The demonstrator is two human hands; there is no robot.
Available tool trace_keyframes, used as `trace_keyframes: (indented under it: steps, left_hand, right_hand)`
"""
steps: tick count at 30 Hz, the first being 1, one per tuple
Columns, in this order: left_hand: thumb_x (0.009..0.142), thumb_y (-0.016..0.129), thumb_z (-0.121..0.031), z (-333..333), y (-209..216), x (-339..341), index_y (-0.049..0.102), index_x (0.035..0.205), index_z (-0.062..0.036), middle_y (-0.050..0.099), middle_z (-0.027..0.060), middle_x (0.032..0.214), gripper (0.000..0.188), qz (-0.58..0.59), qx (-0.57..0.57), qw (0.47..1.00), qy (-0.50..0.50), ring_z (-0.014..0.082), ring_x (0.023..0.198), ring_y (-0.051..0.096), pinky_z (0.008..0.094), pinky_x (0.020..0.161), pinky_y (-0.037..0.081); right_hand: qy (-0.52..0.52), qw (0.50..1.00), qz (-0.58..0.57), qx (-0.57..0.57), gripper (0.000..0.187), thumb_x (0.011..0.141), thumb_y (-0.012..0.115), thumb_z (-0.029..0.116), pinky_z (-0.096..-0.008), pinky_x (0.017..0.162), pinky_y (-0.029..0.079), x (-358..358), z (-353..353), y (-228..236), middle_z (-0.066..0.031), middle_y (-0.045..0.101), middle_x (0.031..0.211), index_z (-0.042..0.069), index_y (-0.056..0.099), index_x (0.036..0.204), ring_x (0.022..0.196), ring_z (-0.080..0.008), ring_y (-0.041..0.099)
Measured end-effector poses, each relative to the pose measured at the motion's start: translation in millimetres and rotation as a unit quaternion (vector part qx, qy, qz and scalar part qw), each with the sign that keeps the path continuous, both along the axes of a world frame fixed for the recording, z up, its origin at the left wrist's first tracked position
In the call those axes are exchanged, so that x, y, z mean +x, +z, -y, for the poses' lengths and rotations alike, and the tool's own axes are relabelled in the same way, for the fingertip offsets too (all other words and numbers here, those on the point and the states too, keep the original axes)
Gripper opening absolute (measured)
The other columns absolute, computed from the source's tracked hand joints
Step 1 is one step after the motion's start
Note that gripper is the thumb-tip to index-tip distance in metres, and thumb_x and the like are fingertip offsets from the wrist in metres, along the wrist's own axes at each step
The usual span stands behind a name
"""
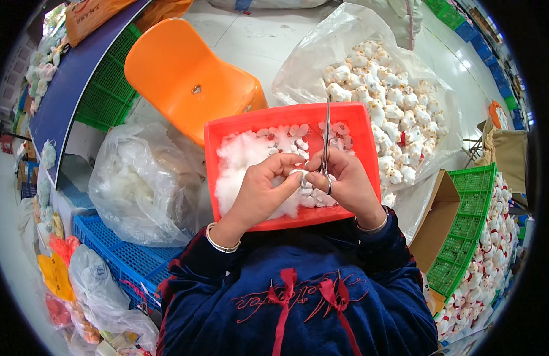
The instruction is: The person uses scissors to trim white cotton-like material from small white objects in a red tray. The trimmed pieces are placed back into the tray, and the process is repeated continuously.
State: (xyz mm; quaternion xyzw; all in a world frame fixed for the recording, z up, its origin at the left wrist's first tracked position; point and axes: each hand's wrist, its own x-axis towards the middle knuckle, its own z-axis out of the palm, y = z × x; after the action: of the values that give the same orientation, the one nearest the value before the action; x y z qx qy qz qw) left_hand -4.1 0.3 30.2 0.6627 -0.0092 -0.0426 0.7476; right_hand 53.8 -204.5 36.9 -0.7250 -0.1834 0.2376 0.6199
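Over a red plastic tray (369, 127) my two hands meet, fingertips almost touching. My left hand (268, 181) pinches a small white fabric piece (299, 173) between thumb and fingers. My right hand (345, 181) is closed around metal scissors (328, 121), whose blades point away from me, and its fingertips also touch the white piece. White fluffy stuffing (241, 157) fills the tray's left side. Several small flat white pieces (337, 133) lie across its middle and right.
An orange chair (194, 83) stands beyond the tray. A clear bag of small white stuffed toys (399, 113) lies at far right, a plastic bag of stuffing (141, 184) at left. Crates, a blue one (114, 243) and a green one (467, 219), flank me.
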Motion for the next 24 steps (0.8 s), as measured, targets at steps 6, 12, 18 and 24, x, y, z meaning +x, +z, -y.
trace_keyframes:
  steps: [6,12,18,24]
  left_hand:
    - [0.097,0.070,-0.008,5,-3,-7,0.069,0.106,0.0007,0.074,0.0085,0.091,0.013,0.071,0.163,0.984,-0.019,0.0136,0.079,0.070,0.0289,0.071,0.055]
    - [0.094,0.075,-0.014,-10,0,7,0.072,0.110,-0.0003,0.073,0.0071,0.081,0.021,0.085,0.259,0.962,-0.021,0.0114,0.074,0.069,0.0271,0.070,0.054]
    - [0.096,0.075,-0.018,-34,-1,9,0.072,0.118,-0.0003,0.068,0.0018,0.074,0.029,-0.029,0.274,0.961,-0.030,0.0060,0.068,0.059,0.0243,0.062,0.047]
    - [0.097,0.074,-0.018,-28,1,6,0.073,0.113,0.0002,0.065,-0.0011,0.072,0.024,-0.018,0.228,0.973,-0.023,0.0032,0.067,0.055,0.0228,0.061,0.044]
  right_hand:
    - [0.004,0.995,0.041,-0.090,0.022,0.090,0.080,0.013,-0.0244,0.075,0.050,-2,5,2,0.0008,0.066,0.091,0.004,0.066,0.104,0.084,-0.0069,0.060]
    - [-0.036,0.989,-0.034,-0.139,0.037,0.084,0.086,0.018,-0.0313,0.070,0.054,15,47,21,-0.0065,0.071,0.089,-0.001,0.066,0.109,0.082,-0.0138,0.069]
    - [0.033,0.848,0.222,-0.480,0.037,0.072,0.082,0.017,-0.0442,0.076,0.052,35,69,52,-0.0148,0.069,0.088,0.003,0.070,0.104,0.089,-0.0353,0.066]
    - [0.054,0.746,0.458,-0.481,0.021,0.072,0.076,0.011,-0.0449,0.085,0.049,57,44,14,-0.0138,0.064,0.091,0.003,0.069,0.090,0.098,-0.0349,0.059]
